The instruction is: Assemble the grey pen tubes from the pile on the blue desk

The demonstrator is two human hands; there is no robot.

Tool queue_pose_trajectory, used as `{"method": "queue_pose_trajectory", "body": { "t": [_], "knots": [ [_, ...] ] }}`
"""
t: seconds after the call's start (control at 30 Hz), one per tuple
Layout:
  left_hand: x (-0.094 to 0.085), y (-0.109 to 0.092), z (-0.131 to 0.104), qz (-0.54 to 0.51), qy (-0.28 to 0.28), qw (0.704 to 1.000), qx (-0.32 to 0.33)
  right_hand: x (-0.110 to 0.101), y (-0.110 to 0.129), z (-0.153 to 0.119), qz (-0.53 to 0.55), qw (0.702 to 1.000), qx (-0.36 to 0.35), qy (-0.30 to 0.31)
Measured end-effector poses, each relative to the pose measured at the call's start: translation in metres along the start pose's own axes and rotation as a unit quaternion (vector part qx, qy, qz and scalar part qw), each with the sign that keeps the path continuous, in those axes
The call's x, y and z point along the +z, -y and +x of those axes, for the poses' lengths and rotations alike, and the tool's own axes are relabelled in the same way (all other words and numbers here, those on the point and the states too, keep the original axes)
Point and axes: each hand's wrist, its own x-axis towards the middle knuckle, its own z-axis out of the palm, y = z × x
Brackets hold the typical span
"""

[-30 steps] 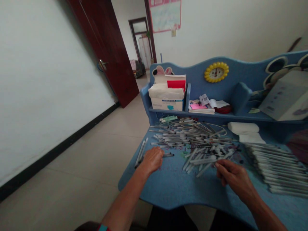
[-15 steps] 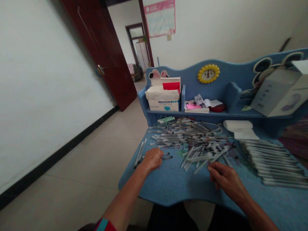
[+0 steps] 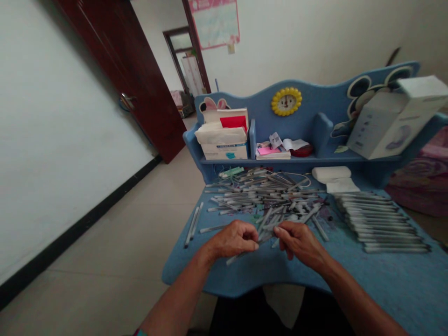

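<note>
Head view: pinching slim grey plastic pen [image 3: 265, 238] with left hand [image 3: 235, 239] over blue painted counter [image 3: 254, 276]; pressing right hand [image 3: 297, 240] fingertips together near pen's end; cannot tell whether gripping.

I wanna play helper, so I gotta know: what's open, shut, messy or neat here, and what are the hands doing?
Left hand: pinched shut on a slim pen
Right hand: pinched shut at that pen
Loose pens: messy heap
Lined-up pens: neat, side by side
Paper roll: partly unrolled
Carton: open
Door: open
</note>
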Motion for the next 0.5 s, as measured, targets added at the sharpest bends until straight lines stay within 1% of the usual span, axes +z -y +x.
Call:
{"method": "queue_pose_trajectory", "body": {
  "t": [0.1, 0.17, 0.23, 0.3, 0.37, 0.5],
  "knots": [
    [0.003, -0.003, 0.005, -0.079, 0.008, 0.997, 0.006, -0.006, -0.004, -0.004, 0.039, 0.998, 0.031, 0.027],
    [0.002, -0.004, 0.007, -0.14, 0.022, 0.99, 0.011, -0.008, -0.008, -0.008, 0.091, 0.994, 0.055, 0.04],
    [0.0, -0.004, 0.008, -0.212, 0.034, 0.977, 0.012, -0.01, -0.011, -0.012, 0.153, 0.985, 0.074, 0.039],
    [-0.002, -0.002, 0.009, -0.289, 0.039, 0.957, 0.017, -0.011, -0.013, -0.014, 0.216, 0.972, 0.087, 0.019],
    [-0.003, 0.001, 0.013, -0.364, 0.029, 0.931, 0.027, -0.012, -0.015, -0.015, 0.276, 0.956, 0.097, -0.019],
    [0.002, 0.008, 0.025, -0.475, -0.037, 0.877, 0.065, -0.012, -0.02, -0.014, 0.363, 0.92, 0.11, -0.097]
  ]
}}
